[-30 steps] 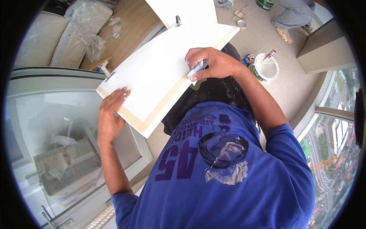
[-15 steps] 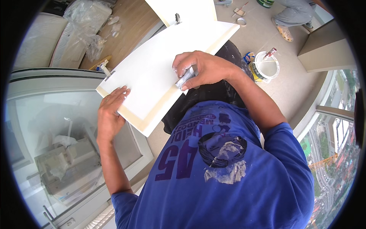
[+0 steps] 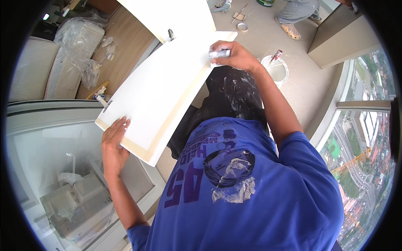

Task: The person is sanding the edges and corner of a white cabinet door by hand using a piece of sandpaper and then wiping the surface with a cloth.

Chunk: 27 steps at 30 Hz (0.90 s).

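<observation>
A white cabinet door (image 3: 157,94) with a yellowish-beige band along its near edge lies slanted in front of me. Metal hinges (image 3: 170,35) sit on its far edge. My left hand (image 3: 114,142) grips its left end, fingertips on the top face; the thumb is mostly hidden. Near the far right corner, my right hand (image 3: 239,56) is closed round a folded piece of sandpaper (image 3: 220,54), grey and dusted white, pressed against the door's banded edge. White dust marks the fingers.
A white bucket (image 3: 277,75) with a brush (image 3: 276,56) stands right of my knees. Beyond are a tape roll (image 3: 242,27) and a co-worker's clog-shod foot (image 3: 289,31). Another pale panel (image 3: 180,14) adjoins the far edge. A glass door (image 3: 75,146) stands left, windows (image 3: 356,154) right.
My right hand has slid the sandpaper along the door's near edge, away from me toward the far right corner. My left hand keeps its place on the left end. The view has shifted slightly.
</observation>
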{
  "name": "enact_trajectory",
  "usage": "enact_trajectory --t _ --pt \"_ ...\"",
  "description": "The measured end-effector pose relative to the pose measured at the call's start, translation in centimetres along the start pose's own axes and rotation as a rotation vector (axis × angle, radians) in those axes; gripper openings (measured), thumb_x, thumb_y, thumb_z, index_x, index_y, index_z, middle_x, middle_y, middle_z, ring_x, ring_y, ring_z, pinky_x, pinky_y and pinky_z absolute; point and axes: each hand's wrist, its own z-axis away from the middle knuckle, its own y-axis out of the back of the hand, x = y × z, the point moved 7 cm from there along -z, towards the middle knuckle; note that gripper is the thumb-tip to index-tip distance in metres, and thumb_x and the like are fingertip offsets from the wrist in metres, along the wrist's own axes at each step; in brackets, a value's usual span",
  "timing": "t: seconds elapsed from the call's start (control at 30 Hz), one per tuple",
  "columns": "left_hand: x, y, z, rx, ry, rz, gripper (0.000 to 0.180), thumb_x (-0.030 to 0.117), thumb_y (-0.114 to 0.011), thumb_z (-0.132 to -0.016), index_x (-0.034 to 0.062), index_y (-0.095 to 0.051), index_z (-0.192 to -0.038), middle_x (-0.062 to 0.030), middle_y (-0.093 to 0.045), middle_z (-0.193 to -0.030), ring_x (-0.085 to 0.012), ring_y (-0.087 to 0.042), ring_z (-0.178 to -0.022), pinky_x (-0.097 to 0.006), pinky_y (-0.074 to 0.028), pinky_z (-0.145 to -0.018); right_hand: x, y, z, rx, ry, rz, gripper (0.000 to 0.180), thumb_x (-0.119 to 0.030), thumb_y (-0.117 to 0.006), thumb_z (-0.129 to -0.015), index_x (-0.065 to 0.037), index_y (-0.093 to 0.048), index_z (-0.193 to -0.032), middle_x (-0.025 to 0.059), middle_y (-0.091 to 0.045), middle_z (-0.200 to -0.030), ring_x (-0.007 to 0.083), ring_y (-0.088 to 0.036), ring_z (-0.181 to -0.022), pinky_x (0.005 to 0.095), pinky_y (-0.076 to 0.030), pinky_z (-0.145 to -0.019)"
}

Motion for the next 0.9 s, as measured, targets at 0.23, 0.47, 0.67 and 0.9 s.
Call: enact_trajectory --t 0.23,0.47,0.67,0.9 --pt "-0.2 -0.1 0.6 0.007 -0.014 -0.009 0.055 -0.008 -0.07 -0.076 0.0052 -0.076 -0.129 -0.0135 -0.072 -0.138 -0.0342 -0.065 -0.133 -0.046 -0.046 -0.116 8.0 4.4 5.5 0.45 -0.368 -0.624 0.046 -0.004 -0.054 -0.102 0.006 -0.046 -0.147 0.0255 -0.073 -0.116 0.0349 -0.078 -0.095 0.0421 -0.068 -0.079" --pt "-0.4 0.0 0.8 -0.007 -0.038 -0.007 0.057 -0.008 -0.068 -0.075 0.004 -0.074 -0.131 -0.0152 -0.071 -0.139 -0.0369 -0.063 -0.134 -0.047 -0.045 -0.117 13.1 4.7 2.2 0.404 -0.675 -0.568 0.043 -0.049 -0.074 -0.098 -0.007 -0.067 -0.107 0.0077 -0.072 -0.081 0.0183 -0.069 -0.065 0.0318 -0.052 -0.052" --pt "1.4 0.4 -0.4 -0.019 -0.082 -0.017 0.054 -0.005 -0.069 -0.077 0.0013 -0.073 -0.13 -0.0168 -0.071 -0.138 -0.0386 -0.063 -0.133 -0.047 -0.044 -0.117 16.6 5.8 -0.8 0.419 -0.733 -0.47 0.032 -0.041 -0.085 -0.087 -0.013 -0.068 -0.087 -0.0002 -0.064 -0.072 0.0116 -0.057 -0.057 0.0283 -0.036 -0.05" --pt "1.7 2.0 1.1 -0.046 -0.045 -0.039 0.057 -0.004 -0.068 -0.075 0.0031 -0.074 -0.131 -0.0158 -0.071 -0.138 -0.0375 -0.065 -0.131 -0.049 -0.046 -0.116 15.3 4.8 0.2 0.384 -0.721 -0.439 0.029 -0.037 -0.084 -0.088 -0.013 -0.069 -0.085 -0.0011 -0.062 -0.071 0.012 -0.057 -0.058 0.0305 -0.041 -0.049"
